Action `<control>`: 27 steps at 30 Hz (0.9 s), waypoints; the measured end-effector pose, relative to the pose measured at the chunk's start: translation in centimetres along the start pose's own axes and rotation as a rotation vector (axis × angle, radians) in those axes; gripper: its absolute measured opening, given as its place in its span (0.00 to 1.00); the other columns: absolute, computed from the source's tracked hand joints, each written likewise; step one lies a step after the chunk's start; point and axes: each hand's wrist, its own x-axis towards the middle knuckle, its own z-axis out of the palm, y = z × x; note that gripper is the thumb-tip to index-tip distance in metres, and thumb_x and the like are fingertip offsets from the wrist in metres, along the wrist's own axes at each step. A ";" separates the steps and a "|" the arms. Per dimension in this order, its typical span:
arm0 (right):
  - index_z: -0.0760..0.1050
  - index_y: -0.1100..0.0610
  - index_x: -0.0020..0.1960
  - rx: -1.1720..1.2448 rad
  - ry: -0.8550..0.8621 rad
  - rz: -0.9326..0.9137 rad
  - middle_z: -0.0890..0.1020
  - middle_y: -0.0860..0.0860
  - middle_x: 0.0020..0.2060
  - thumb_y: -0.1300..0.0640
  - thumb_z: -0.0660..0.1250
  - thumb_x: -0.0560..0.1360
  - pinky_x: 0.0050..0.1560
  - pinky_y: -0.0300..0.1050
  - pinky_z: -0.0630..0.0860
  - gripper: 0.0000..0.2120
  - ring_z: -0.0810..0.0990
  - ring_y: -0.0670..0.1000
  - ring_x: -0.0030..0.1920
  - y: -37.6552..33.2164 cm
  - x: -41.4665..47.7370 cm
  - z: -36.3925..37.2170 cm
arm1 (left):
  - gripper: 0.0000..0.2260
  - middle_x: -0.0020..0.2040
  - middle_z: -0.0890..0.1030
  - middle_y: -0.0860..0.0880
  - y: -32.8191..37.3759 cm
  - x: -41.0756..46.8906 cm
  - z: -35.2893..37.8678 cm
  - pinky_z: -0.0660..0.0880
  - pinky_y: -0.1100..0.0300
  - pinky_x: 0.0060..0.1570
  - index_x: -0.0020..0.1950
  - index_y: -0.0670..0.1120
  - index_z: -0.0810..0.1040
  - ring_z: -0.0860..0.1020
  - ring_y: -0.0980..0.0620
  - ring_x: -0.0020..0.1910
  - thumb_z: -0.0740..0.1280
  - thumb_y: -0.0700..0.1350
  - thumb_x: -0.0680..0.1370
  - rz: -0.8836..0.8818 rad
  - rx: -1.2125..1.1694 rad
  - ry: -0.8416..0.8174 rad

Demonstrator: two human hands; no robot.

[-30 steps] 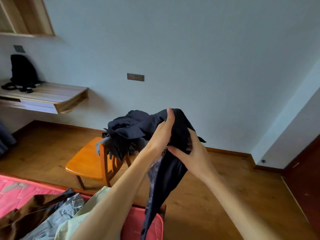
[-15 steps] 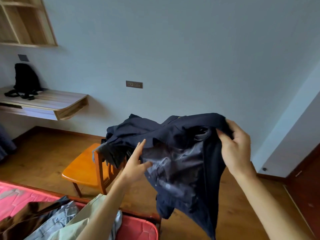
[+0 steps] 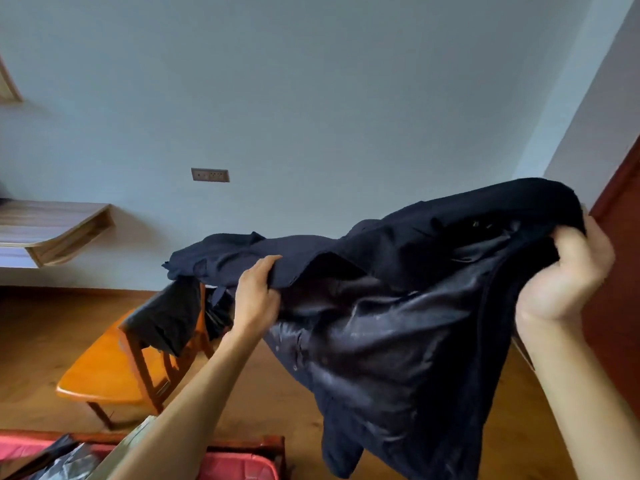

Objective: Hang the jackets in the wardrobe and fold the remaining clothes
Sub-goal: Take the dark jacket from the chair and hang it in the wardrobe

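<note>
**Spreading the navy jacket between both hands**

The navy jacket (image 3: 398, 306) is held up in the air, above the wooden floor and to the right of the wooden chair (image 3: 104, 372). Its shiny lining faces the person, and its lower part hangs low near the corner of the bed (image 3: 242, 471). Its left end reaches over the top rail of the chair back, where a dark cloth (image 3: 166, 317) hangs. I cannot tell whether this cloth is a sleeve of the same jacket or another garment.

The left hand (image 3: 256, 296) grips a folded edge of the jacket, with the fingers curled over the top and the thumb below. The right hand (image 3: 568, 275) is closed like a fist round a bunch of fabric at the right end, just beside the red-brown door (image 3: 620, 289). Neither hold looks loose.

To do this step well, I think the person should look for the collar and the two shoulder seams, because both holds seem to be on bunched cloth and not on clear points. The hands should move one at a time, so that the jacket does not drop. It should be lifted free of the chair rail before any pulling. No hanger and no wardrobe are in view, so hanging is not yet near. More clothes (image 3: 65, 460) wait at the edge of the bed.
</note>
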 end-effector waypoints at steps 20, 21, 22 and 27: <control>0.82 0.55 0.52 -0.757 -0.349 0.073 0.83 0.46 0.49 0.67 0.69 0.74 0.55 0.42 0.78 0.11 0.81 0.45 0.51 4.5 -2.3 -10.7 | 0.10 0.38 0.85 0.47 22.7 2.9 -0.7 0.79 0.61 0.34 0.42 0.44 0.83 0.81 0.51 0.32 0.68 0.49 0.78 -0.657 -0.445 -0.719; 0.83 0.58 0.52 -0.671 -0.395 -0.087 0.83 0.48 0.48 0.69 0.69 0.74 0.53 0.40 0.78 0.10 0.81 0.46 0.50 3.2 -3.6 -9.7 | 0.11 0.38 0.85 0.46 23.5 2.2 0.3 0.79 0.60 0.35 0.42 0.44 0.82 0.81 0.50 0.33 0.67 0.49 0.78 -0.662 -0.440 -0.758; 0.82 0.61 0.52 -0.609 -0.434 -0.201 0.83 0.49 0.47 0.70 0.69 0.73 0.52 0.39 0.78 0.10 0.82 0.46 0.50 2.4 -4.6 -8.8 | 0.11 0.38 0.84 0.46 24.4 1.6 1.3 0.79 0.59 0.37 0.43 0.43 0.82 0.81 0.50 0.34 0.67 0.49 0.78 -0.665 -0.431 -0.793; 0.74 0.58 0.65 -0.359 -0.493 0.023 0.79 0.49 0.60 0.65 0.69 0.76 0.60 0.48 0.77 0.18 0.79 0.51 0.61 2.0 -6.1 -8.2 | 0.18 0.36 0.79 0.42 27.9 -1.0 4.0 0.78 0.56 0.40 0.44 0.41 0.77 0.79 0.47 0.34 0.71 0.56 0.72 -0.643 -0.480 -0.902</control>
